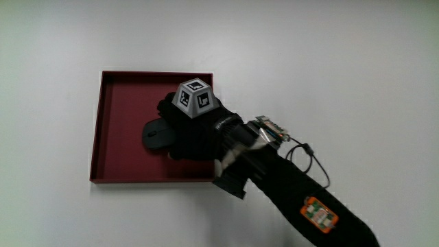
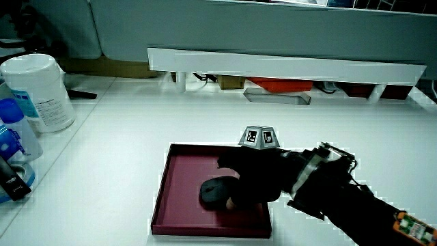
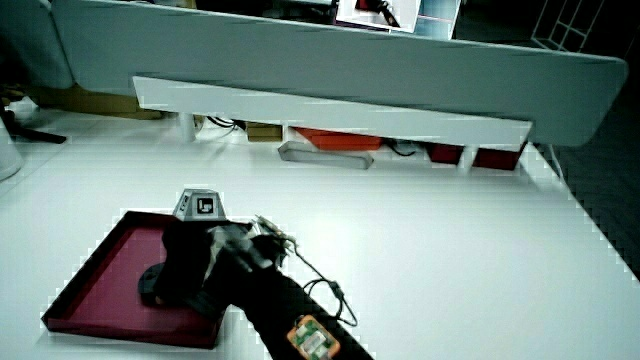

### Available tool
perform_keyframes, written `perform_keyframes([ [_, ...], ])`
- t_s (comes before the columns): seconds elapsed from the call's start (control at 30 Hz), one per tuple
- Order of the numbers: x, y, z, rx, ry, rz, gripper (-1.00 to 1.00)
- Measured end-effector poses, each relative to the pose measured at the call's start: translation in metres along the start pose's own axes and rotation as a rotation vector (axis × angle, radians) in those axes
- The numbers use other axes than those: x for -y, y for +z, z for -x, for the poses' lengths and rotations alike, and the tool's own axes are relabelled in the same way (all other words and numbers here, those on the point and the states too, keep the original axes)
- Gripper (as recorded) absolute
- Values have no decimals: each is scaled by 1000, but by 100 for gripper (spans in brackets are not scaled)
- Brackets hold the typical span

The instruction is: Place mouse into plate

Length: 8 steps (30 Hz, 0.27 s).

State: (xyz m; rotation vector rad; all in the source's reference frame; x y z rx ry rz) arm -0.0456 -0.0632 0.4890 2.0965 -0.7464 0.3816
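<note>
The mouse (image 1: 156, 134), black, is seen lying inside the plate (image 1: 120, 103), a square dark-red tray w/ a low rim, on the tray's floor approx. mid-way between its rims. In a side view the mouse (image 2: 217, 192) is shown flat on the tray floor (image 2: 181, 184), w/ the fingers draped over its end. The hand (image 1: 195, 127) is laid over the mouse, fingers curled down around it; contact is seen, so the mouse is taken as gripped, though whether the grip is tight can't be told. The patterned cube (image 1: 195, 96) is carried on the back of the hand, above the tray. The forearm (image 1: 288, 189) is stretched from the tray's rim nearer the person out over the white worktop (image 1: 343, 62); a thin wire loop (image 1: 312, 158) & a small coloured tag (image 1: 319, 213) are seen on it.

In a side view a white tub of wipes (image 2: 39, 92) & a blue-capped bottle (image 2: 15, 140) are stood near the worktop's edge, well apart from the tray. A low white partition (image 3: 330, 105) is seen in both side views, farther from the person than the tray.
</note>
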Motion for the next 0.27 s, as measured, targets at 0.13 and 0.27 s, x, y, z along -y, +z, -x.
perform_keyframes([
  [0.13,28,7,6,67,22,-10,-67],
  [0.27,51,7,3,88,36,45,-100],
])
